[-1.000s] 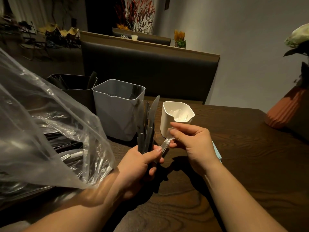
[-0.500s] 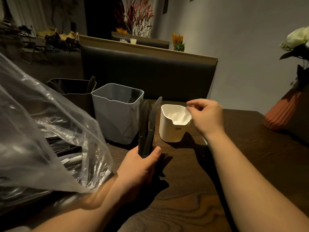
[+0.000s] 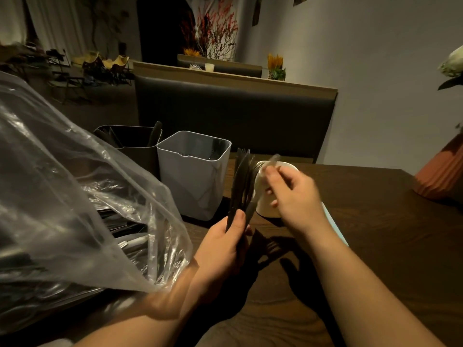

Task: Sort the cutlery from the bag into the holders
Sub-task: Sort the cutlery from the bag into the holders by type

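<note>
The left hand [image 3: 223, 249] is gripping a bundle of black cutlery [image 3: 241, 186] near the middle of the table [image 3: 375, 236]. The thumb is pressing across the handles, and the tips are fanning upward, overlapping the left side of the white holder [image 3: 260, 194]. The right hand [image 3: 295, 199] is hovering in front of that holder with its fingers curled. It is pinching a pale piece [image 3: 274, 158] that is sticking up over the holder's rim. The piece is too blurred to tell what kind it is.

Three holders are standing in a row toward the table's far edge. The black holder [image 3: 130, 144] is sitting farthest left, with dark handles poking out of it. The grey holder [image 3: 193, 179] is standing just beside it, with a few dark pieces showing inside against its far wall. The white holder is standing apart to the right, mostly hidden by the right hand.

The bag [image 3: 75, 196], clear and crumpled, is lying along the table's left edge and draping over the left forearm. More cutlery, dark and pale, is showing through it. A light blue strip [image 3: 335, 226] is peeking out from under the right wrist. An orange vase [image 3: 441, 171] is standing at the table's right edge.
</note>
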`<action>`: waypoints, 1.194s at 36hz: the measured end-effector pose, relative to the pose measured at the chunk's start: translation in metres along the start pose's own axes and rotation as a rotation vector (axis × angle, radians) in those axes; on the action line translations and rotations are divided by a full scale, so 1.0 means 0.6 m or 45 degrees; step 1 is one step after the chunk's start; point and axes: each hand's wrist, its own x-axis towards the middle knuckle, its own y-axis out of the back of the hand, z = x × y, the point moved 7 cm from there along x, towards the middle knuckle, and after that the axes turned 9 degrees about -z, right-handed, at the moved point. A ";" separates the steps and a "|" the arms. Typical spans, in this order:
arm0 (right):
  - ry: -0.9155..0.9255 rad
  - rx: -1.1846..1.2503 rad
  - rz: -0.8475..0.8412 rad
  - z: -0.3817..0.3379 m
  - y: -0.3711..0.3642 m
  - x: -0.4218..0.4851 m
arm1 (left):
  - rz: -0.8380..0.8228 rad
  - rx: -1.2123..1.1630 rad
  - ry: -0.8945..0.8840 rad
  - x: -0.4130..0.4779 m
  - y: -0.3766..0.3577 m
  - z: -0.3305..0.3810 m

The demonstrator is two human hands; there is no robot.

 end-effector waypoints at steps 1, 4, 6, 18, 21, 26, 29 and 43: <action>-0.023 0.095 -0.036 -0.007 -0.014 -0.011 | -0.034 0.044 -0.040 0.002 0.000 -0.005; -0.046 0.173 -0.008 -0.011 -0.035 -0.034 | -0.012 0.275 -0.068 0.000 0.005 -0.010; -0.089 0.195 0.021 -0.004 -0.035 -0.040 | 0.066 0.522 -0.091 -0.006 0.011 -0.001; -0.168 0.335 0.019 0.023 -0.035 -0.048 | 0.023 0.526 -0.059 -0.005 0.005 -0.003; -0.171 0.404 -0.020 0.024 -0.037 -0.050 | 0.109 0.370 -0.065 -0.007 0.006 0.000; -0.179 0.437 -0.014 0.029 -0.040 -0.050 | 0.190 0.278 -0.052 -0.010 0.013 -0.009; -0.196 0.385 -0.026 0.034 -0.042 -0.048 | 0.216 0.313 -0.069 -0.012 0.015 -0.005; -0.384 0.626 -0.112 0.046 -0.045 -0.053 | 0.252 0.449 -0.121 -0.015 0.030 0.018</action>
